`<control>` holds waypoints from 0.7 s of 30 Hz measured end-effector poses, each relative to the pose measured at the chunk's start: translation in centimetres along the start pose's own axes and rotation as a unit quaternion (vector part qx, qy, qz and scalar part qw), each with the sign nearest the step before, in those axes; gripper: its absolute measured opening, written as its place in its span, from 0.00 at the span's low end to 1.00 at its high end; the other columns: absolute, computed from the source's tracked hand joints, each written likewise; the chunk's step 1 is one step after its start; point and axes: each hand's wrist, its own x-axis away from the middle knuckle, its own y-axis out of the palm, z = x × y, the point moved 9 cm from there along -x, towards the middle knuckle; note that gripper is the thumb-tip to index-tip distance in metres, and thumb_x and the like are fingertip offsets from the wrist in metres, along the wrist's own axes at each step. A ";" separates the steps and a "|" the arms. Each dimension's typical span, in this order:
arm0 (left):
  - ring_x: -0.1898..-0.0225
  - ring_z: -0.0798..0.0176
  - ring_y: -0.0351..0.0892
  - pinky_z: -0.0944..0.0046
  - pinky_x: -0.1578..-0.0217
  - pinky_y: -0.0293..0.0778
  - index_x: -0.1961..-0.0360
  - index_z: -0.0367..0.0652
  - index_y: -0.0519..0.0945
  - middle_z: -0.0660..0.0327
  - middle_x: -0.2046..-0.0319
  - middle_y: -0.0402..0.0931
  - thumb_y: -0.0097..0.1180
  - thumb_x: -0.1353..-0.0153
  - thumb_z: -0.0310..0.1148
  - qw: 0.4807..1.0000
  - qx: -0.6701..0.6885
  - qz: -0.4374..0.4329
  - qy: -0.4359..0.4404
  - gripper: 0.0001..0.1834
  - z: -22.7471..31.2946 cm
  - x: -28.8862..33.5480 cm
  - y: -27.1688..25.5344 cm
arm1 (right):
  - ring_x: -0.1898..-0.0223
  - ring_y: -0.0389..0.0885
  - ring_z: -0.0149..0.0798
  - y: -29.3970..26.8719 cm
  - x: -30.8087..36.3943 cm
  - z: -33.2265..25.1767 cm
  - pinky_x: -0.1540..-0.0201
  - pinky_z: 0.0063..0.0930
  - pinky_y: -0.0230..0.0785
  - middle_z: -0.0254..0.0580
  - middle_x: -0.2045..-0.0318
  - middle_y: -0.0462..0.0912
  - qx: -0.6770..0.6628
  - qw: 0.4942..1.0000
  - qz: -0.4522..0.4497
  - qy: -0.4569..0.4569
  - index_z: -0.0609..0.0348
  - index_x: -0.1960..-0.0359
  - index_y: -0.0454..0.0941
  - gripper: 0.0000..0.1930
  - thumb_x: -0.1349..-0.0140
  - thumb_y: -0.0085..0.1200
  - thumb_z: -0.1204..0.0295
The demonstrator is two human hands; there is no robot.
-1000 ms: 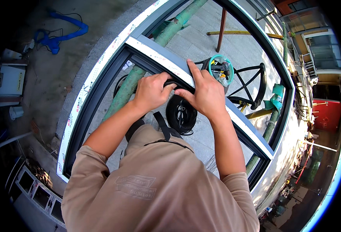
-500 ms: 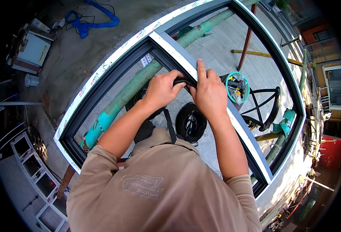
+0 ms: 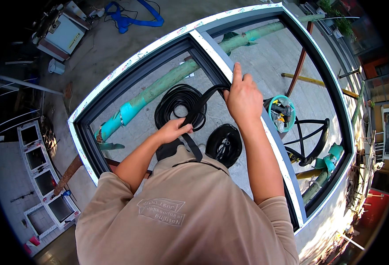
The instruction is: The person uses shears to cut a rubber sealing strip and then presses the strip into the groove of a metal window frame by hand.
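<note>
A large window frame [image 3: 210,45], dark on its inner faces and covered with white film on top, lies flat before me with a bar across it. My left hand [image 3: 173,131] pinches a black rubber sealing strip [image 3: 201,104] close to my body, inside the left opening. From there the strip rises in a curve to the bar's inner edge, beneath my right hand [image 3: 246,98]. That hand grips the bar, index finger stretched along it, thumb side against the strip's end. Its thumb is mostly hidden. Below the left opening rests a black coil [image 3: 164,106] of thin strip or cord.
Green-wrapped poles [image 3: 159,87] support the frame. Under it sit a round black bundle [image 3: 213,148] and a teal-rimmed bucket [image 3: 293,115] of tools. A smaller white-filmed frame [image 3: 44,182] lies at the left; a pale cabinet [image 3: 66,37] and blue strap [image 3: 143,23] are farther back.
My left hand has drawn away from the bar toward my body, pulling a length of strip taut with it. My right hand stays on the bar. The whole view has shifted slightly.
</note>
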 end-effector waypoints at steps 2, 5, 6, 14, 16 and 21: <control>0.51 0.63 0.88 0.55 0.42 0.83 0.44 0.40 0.86 0.62 0.57 0.90 0.55 0.11 0.46 0.999 -0.048 0.023 0.007 0.19 0.0 1.5 0.6 | 0.54 0.91 0.50 0.1 0.0 -0.3 0.53 0.43 0.88 0.49 0.52 0.85 0.015 1.000 0.014 -0.008 0.57 0.17 0.71 0.50 0.39 0.80 0.56; 0.54 0.63 0.88 0.55 0.46 0.82 0.46 0.40 0.86 0.62 0.61 0.89 0.54 0.10 0.46 0.990 -0.123 0.065 -0.038 0.19 3.7 3.7 0.4 | 0.53 0.91 0.50 0.3 0.0 -0.3 0.53 0.44 0.88 0.49 0.51 0.85 0.011 1.000 0.025 -0.015 0.57 0.17 0.71 0.49 0.37 0.80 0.55; 0.61 0.64 0.86 0.57 0.54 0.82 0.49 0.39 0.86 0.63 0.66 0.87 0.52 0.10 0.47 0.982 -0.163 0.094 0.004 0.21 6.2 4.5 0.1 | 0.53 0.92 0.50 0.4 0.0 -0.2 0.53 0.44 0.88 0.49 0.51 0.85 0.006 1.000 0.027 -0.014 0.57 0.17 0.71 0.49 0.37 0.80 0.55; 0.74 0.67 0.81 0.59 0.70 0.75 0.52 0.36 0.87 0.63 0.77 0.79 0.60 0.13 0.48 0.915 -0.224 0.322 0.096 0.22 19.8 8.5 -8.0 | 0.53 0.92 0.52 0.4 0.1 0.1 0.54 0.44 0.88 0.49 0.51 0.85 0.003 1.000 0.020 -0.008 0.57 0.16 0.69 0.51 0.37 0.80 0.53; 0.75 0.52 0.84 0.55 0.69 0.78 0.51 0.38 0.89 0.52 0.75 0.84 0.66 0.18 0.45 0.862 -0.335 0.351 0.147 0.18 23.2 8.4 -9.2 | 0.53 0.92 0.52 0.6 0.0 0.0 0.54 0.45 0.88 0.49 0.51 0.85 0.009 1.000 0.021 -0.010 0.56 0.16 0.69 0.51 0.38 0.80 0.53; 0.68 0.36 0.89 0.45 0.66 0.82 0.50 0.41 0.90 0.44 0.69 0.87 0.71 0.25 0.39 0.797 -0.462 0.364 0.138 0.13 24.8 6.3 -11.3 | 0.52 0.92 0.54 -0.2 0.0 -0.1 0.52 0.46 0.87 0.51 0.50 0.85 -0.002 1.000 0.021 -0.009 0.57 0.16 0.69 0.51 0.39 0.81 0.55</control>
